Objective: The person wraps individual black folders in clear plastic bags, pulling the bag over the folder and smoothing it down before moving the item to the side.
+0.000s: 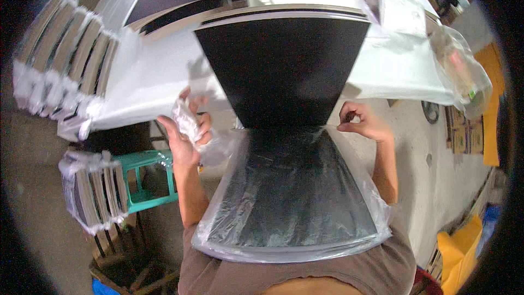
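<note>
Left hand (185, 131): fingers curled and closed around a crumpled wad of the clear plastic bag (229, 207), gripping it at the bag's upper left corner. Right hand (364, 123): fingers pinched together on the bag's upper right edge, thumb against fingertips, holding only the thin film.

The black panel (284, 65) runs from the person's torso out over the white surface (158, 82). Its near half sits inside the clear plastic bag and rests against the person's chest; its far half is bare, flaring wide toward the top of the view. The mouth of the bag lies across the panel's narrowest-looking band, level with both hands, which stand one on each side of the panel, just beside its edges.

Edges and room: the white surface ends just beyond the left hand, its near edge running left to right under the panel. To the left, a row of wrapped panels (60, 60) stands on edge on the surface, well apart from the hand. Below them, a second bundle of wrapped panels (95, 191) leans beside a teal stool (144, 183), close to the left forearm. To the right, open concrete floor (436, 175) lies beyond the right forearm. A bagged item (461, 71) hangs off the surface's far right corner.
</note>
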Demonstrator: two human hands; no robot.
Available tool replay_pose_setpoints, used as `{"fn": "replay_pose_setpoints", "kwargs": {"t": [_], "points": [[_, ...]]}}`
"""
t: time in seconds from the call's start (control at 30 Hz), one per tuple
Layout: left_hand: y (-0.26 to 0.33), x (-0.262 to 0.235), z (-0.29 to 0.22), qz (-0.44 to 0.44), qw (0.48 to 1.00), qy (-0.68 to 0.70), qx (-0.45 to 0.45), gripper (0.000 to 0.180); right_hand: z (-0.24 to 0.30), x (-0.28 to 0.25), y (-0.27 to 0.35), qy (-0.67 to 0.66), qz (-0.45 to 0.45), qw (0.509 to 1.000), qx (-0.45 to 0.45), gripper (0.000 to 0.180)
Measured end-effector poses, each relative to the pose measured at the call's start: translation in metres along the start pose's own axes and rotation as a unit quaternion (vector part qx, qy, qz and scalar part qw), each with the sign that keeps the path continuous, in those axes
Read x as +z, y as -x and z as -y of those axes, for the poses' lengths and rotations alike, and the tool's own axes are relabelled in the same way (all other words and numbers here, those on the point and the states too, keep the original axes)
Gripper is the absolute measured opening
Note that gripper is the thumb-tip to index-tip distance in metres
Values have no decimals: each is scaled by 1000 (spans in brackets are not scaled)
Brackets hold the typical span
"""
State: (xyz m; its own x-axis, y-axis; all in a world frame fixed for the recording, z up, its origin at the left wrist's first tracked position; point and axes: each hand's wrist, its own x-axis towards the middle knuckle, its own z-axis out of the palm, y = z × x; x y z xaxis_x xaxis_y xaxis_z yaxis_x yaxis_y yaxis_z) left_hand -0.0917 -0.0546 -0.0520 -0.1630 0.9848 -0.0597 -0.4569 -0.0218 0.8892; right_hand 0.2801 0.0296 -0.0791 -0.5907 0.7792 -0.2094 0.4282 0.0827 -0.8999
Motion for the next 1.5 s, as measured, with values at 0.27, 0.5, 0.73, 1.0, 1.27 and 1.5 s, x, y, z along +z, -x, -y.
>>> {"fn": "replay_pose_setpoints", "kwargs": {"t": [0.27, 0.5, 0.73, 1.0, 1.27, 1.5], "points": [[-15, 130, -17, 108, 974, 44, 197, 86, 174, 78, -52, -199, -101, 934, -280, 31], [-30, 97, -11, 88, 990, -72, 81, 14, 142, 57, -66, -206, -214, 915, -274, 22], [-30, 108, -6, 88, 994, 53, 25, 21, 149, 52, -63, -263, -192, 912, -249, 26], [-40, 113, 4, 120, 972, 156, -125, 24, 148, 57, -65, 201, -377, 848, -313, 30], [-38, 126, 2, 99, 970, 202, -94, 12, 134, 51, -73, -158, -330, 904, -222, 9], [-40, 62, -28, -168, 973, 152, 46, 32, 104, 2, -57, -415, -396, 780, -249, 16]]}}
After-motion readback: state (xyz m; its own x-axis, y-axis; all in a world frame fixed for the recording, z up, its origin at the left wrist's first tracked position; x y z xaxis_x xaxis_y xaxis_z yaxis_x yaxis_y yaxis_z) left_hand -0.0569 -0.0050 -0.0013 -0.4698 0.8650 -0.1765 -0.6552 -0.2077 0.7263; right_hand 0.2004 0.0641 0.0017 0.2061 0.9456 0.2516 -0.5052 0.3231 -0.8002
